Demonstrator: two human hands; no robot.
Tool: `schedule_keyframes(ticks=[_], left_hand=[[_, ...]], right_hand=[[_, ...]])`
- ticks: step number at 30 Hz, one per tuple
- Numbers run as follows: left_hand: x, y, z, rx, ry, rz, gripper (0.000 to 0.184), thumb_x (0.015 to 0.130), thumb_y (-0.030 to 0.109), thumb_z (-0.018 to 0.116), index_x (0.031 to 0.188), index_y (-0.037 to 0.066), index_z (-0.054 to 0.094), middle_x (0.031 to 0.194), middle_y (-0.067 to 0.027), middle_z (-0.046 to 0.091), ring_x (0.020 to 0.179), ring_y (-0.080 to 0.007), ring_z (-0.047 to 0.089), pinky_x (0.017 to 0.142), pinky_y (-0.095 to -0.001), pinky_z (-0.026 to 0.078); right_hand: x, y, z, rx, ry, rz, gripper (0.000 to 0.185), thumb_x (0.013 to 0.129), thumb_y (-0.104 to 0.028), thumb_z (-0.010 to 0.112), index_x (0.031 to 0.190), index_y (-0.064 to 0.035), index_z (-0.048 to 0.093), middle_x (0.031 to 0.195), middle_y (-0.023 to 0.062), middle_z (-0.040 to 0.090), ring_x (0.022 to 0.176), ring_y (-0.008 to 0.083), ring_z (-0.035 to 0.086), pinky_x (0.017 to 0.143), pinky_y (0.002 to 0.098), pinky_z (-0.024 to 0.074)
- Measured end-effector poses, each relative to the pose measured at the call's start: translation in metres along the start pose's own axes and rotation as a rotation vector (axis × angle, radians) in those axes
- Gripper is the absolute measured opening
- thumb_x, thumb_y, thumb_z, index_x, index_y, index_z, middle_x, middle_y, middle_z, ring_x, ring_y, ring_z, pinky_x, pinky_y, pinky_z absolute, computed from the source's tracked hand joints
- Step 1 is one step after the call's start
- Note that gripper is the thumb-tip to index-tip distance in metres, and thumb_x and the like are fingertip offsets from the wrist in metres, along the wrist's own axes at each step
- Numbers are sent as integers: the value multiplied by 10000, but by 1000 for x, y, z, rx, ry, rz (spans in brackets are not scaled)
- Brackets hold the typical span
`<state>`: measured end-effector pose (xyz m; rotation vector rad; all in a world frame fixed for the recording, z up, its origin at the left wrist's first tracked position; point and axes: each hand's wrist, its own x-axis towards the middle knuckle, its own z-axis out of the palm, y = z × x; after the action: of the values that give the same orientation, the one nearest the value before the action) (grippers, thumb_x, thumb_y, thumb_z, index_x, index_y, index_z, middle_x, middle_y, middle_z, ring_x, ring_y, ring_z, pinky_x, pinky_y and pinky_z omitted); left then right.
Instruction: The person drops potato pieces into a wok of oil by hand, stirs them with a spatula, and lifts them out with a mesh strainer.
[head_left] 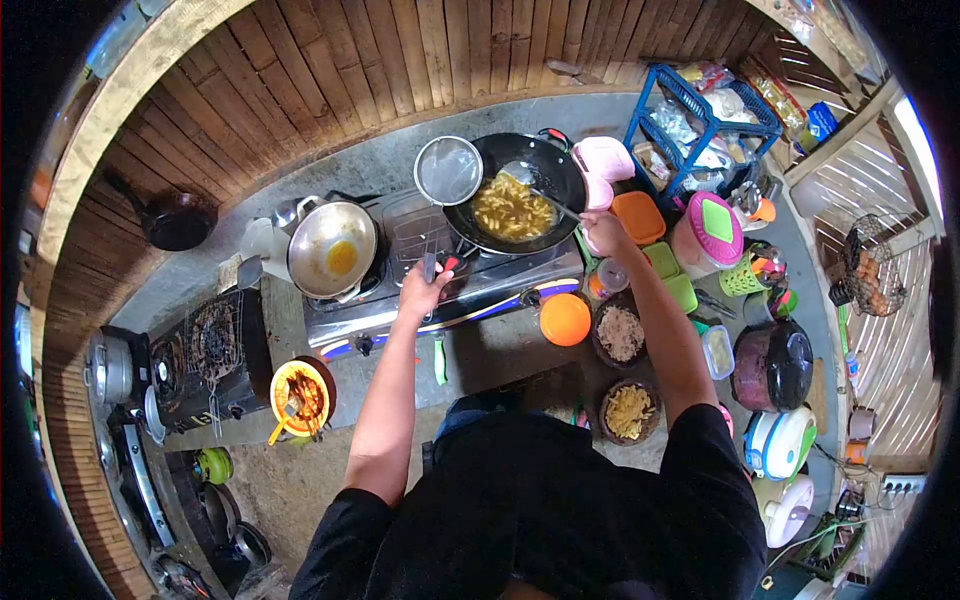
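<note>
My left hand [424, 294] is closed on the handle of a round mesh strainer [448, 170], held at the left rim of a black wok [563, 180]. Yellow cut pieces [515, 212] sit in oil inside the wok, which stands on the right burner of the gas stove [470, 290]. Gripped in my right hand [604, 232] is a metal spatula [548, 197], its blade among the pieces on the wok's far side. To the left, a silver pan [308, 235] with a little oil rests over the other burner.
An orange bowl [328, 375] of red sauce stands front left. At right are an orange lid [565, 319], a bowl of shredded food [620, 333] and a bowl of yellow pieces [629, 411]. A blue rack [712, 125] and a pink-lidded tub [714, 225] stand farther right.
</note>
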<state>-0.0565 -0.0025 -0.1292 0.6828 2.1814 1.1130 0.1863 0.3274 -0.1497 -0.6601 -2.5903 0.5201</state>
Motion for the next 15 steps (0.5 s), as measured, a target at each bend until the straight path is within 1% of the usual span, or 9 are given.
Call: schedule_keyframes(ticks=[1,3,4,8,10,11,13,14,15], left_hand=[[1,0,0,0,8,-1,291,839,265,740,996,90,569,695,-54,653,538,-146,640,473,-309,477],[2,-1,1,3,-9,27,315,838,248,743,1016,64,559,667,-50,628,514,-118,605,402,-284,437],[1,1,-1,5,-5,22,315,838,248,743,1016,64,559,667,-50,628,514,-118,605,402,-284,437],[1,7,-1,-13,-17,-20,277,835,221,744,988,89,554,705,-46,635,545,-124,623,422,-295,469],[-1,6,1,-50,-4,-32,282,835,220,743,988,77,554,721,-42,637,547,-121,622,422,-293,471],[-1,6,1,-51,-2,-32,282,835,220,743,988,77,554,721,-42,637,547,-121,622,422,-293,471],[-2,7,2,-40,-7,-16,298,833,223,746,998,70,550,727,-39,638,547,-123,622,423,-288,471],[-2,8,2,-41,-6,-17,298,833,223,746,998,70,550,727,-39,638,547,-123,622,423,-288,471],[-3,9,3,-48,2,-27,302,833,228,746,999,67,551,724,-39,637,546,-123,621,424,-286,471]], right_hand=[[4,-1,-2,4,1,-8,242,944,-184,510,1101,-45,631,827,179,668,680,339,649,607,427,515],[8,-8,-20,1085,-472,627,270,972,-197,511,1171,-38,598,654,32,571,485,142,537,431,276,418],[7,-45,-39,865,-441,670,304,988,-199,504,1236,-31,554,614,-70,420,447,17,388,378,178,288],[-2,-32,-43,804,-500,544,280,976,-178,516,1190,-11,586,630,-58,456,474,35,402,415,196,319],[-8,-25,-43,492,-353,171,270,962,-163,524,1160,-5,617,678,-31,517,542,61,459,487,225,380],[-13,-19,-47,491,-354,170,270,962,-163,524,1160,-5,617,678,-31,517,542,61,459,487,225,380],[-25,-30,-73,325,-195,14,272,934,-146,537,1153,-17,633,769,43,626,651,140,578,593,294,454],[-26,-30,-78,325,-196,13,272,934,-146,537,1153,-17,633,769,43,626,651,140,578,593,294,454],[-28,-28,-80,258,-104,-23,275,915,-137,540,1136,-5,636,863,141,650,769,238,625,677,346,487]])
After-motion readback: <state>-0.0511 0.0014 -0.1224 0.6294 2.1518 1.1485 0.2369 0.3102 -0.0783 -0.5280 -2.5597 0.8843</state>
